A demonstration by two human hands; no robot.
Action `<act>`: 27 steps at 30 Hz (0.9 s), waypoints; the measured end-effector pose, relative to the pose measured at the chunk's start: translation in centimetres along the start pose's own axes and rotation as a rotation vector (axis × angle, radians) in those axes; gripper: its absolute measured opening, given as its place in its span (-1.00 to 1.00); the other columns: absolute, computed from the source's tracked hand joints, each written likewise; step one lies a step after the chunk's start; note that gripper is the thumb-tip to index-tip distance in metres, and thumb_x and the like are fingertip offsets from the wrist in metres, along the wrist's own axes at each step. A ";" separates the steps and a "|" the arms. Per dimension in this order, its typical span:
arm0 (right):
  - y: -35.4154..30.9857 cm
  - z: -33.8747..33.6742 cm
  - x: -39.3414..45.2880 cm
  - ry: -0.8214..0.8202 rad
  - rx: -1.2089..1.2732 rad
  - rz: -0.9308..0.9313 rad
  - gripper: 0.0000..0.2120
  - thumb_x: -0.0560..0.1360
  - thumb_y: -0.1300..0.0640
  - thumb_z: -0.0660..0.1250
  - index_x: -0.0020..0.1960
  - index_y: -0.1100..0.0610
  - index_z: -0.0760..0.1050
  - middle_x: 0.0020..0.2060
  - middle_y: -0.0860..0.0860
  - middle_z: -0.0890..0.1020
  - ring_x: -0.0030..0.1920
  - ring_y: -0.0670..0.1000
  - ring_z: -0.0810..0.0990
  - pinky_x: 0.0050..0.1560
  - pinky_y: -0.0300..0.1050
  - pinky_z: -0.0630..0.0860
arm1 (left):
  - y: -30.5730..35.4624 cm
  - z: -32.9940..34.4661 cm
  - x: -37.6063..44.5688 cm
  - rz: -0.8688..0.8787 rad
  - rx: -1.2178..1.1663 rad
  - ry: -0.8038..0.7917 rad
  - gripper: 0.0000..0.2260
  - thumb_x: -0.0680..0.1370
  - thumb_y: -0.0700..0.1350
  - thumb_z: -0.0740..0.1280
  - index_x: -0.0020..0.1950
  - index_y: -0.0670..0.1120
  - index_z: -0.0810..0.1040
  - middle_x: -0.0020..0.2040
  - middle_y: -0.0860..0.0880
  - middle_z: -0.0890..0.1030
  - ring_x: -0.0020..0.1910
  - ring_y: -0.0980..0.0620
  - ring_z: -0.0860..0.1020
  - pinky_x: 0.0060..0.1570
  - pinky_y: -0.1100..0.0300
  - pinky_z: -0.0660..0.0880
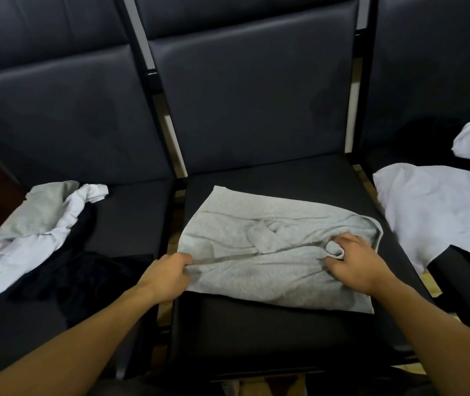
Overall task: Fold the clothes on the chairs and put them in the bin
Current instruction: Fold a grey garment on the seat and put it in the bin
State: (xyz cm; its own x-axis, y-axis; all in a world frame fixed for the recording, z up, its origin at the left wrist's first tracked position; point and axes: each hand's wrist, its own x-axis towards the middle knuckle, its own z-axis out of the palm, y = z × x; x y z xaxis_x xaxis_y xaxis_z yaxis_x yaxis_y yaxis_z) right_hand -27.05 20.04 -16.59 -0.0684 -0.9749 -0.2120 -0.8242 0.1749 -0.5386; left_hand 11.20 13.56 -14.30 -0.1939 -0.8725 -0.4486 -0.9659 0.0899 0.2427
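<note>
Grey garment [271, 252] lies half-folded on middle chair seat [271, 332]. Left hand [168, 274] pinches its left edge; right hand [356, 260] grips a bunched fold on the right. Risk: uneven pull drags cloth off near edge, fold collapses.

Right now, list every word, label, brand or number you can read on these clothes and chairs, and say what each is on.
None can be read. The grey garment gripped by the left hand and right hand shows no print or tag; nor do the white garment, the clothes pile or the chairs.
</note>
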 end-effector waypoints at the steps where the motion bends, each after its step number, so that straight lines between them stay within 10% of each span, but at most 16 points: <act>1: -0.2 -0.2 0.1 -0.020 0.003 -0.009 -0.91 0.51 0.02 0.33 -0.11 0.02 0.50 -0.02 -0.12 0.52 0.09 0.02 0.49 0.16 0.00 0.44 | -0.2 -0.2 0.1 0.027 -0.072 -0.108 -0.78 0.54 -0.27 0.19 -0.24 -0.04 0.50 -0.23 0.00 0.59 -0.21 -0.01 0.59 -0.29 0.15 0.47; 6: -1.1 -1.6 -0.1 -0.283 0.040 -0.053 -0.86 0.53 0.05 0.30 -0.11 0.08 0.58 -0.10 -0.05 0.63 -0.02 -0.02 0.59 0.10 -0.04 0.56 | 0.0 -1.9 -0.7 0.122 -0.178 -0.652 -0.77 0.40 -0.29 0.23 -0.28 0.02 0.57 -0.26 0.08 0.56 -0.15 0.05 0.52 -0.15 0.17 0.45; 13: -1.6 -3.2 1.2 0.081 0.396 0.153 -0.88 0.59 0.17 0.24 0.08 0.06 0.52 -0.09 0.03 0.63 -0.09 0.01 0.59 -0.12 -0.06 0.48 | 0.6 -5.1 2.7 0.183 -0.394 -0.066 -0.90 0.64 -0.12 0.37 -0.01 -0.04 0.68 -0.07 -0.05 0.71 -0.05 -0.04 0.66 0.03 0.03 0.59; 17: 0.5 -1.5 2.0 0.120 0.411 0.337 -0.87 0.66 0.16 0.18 0.09 0.17 0.49 -0.11 0.09 0.60 -0.14 0.05 0.58 -0.21 -0.10 0.46 | -1.1 -3.5 3.8 0.102 -0.431 -0.030 -0.88 0.64 -0.12 0.35 -0.05 -0.06 0.66 -0.04 -0.18 0.68 0.00 -0.25 0.65 0.04 -0.14 0.60; 22: 0.1 -2.7 4.2 0.329 0.539 0.314 -0.82 0.67 0.07 0.19 -0.09 0.05 0.46 -0.14 0.05 0.55 -0.09 0.09 0.53 -0.03 -0.05 0.42 | -0.4 -5.2 4.6 0.189 -0.645 0.202 -0.90 0.64 -0.16 0.36 0.01 -0.04 0.67 -0.05 -0.05 0.70 -0.05 0.03 0.66 0.00 0.11 0.58; 27: 0.9 -0.9 3.7 0.265 0.201 0.355 -0.60 0.61 0.07 0.26 0.42 0.10 0.32 0.27 0.16 0.52 0.16 0.19 0.50 0.14 0.00 0.42 | -0.1 -3.7 7.0 -0.025 -0.079 0.153 -0.49 0.62 0.18 0.31 0.54 0.09 0.33 0.43 -0.07 0.44 0.35 -0.14 0.42 0.27 -0.04 0.44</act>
State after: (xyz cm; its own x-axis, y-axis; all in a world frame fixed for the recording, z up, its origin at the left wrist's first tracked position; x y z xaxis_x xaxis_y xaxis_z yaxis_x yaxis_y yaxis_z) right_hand -28.53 16.46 -17.12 -0.4880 -0.8470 -0.2106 -0.6008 0.5010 -0.6230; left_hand 10.62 5.71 -14.29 -0.1356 -0.9373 -0.3209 -0.9526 0.0342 0.3024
